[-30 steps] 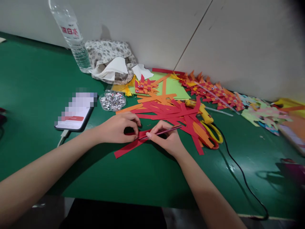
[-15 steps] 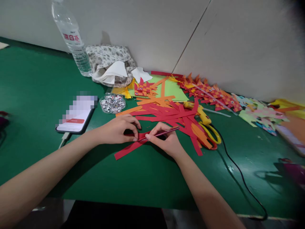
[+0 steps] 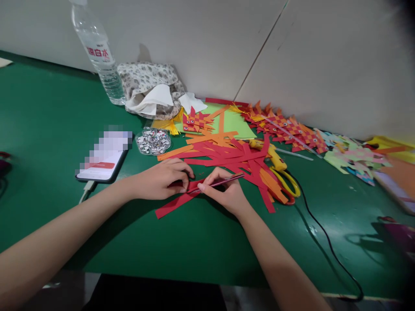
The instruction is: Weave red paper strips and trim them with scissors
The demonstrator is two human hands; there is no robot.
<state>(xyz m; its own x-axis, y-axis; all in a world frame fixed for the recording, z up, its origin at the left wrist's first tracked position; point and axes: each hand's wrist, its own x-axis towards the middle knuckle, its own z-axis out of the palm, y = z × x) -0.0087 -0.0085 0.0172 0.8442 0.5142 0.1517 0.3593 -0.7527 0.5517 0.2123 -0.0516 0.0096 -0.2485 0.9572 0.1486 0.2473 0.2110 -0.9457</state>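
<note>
My right hand is closed in a pinch on a narrow red paper strip, seen nearly edge-on and perhaps folded or layered. At the strip's left end, the thumb and forefinger of my left hand are pinched together on the paper. A flat red paper strip lies slanted on the table just beneath both hands. Beyond them spreads a pile of loose red strips, with orange strips behind it. My fingers hide part of the held paper.
A yellow glue gun and yellow-handled scissors lie right of the pile, near a black cord. Woven paper fish lie along the wall. At left are a phone, a case of googly eyes and a water bottle.
Almost nothing differs. Both hands keep their grip on the paper strip, and the whole view has shifted very slightly.
</note>
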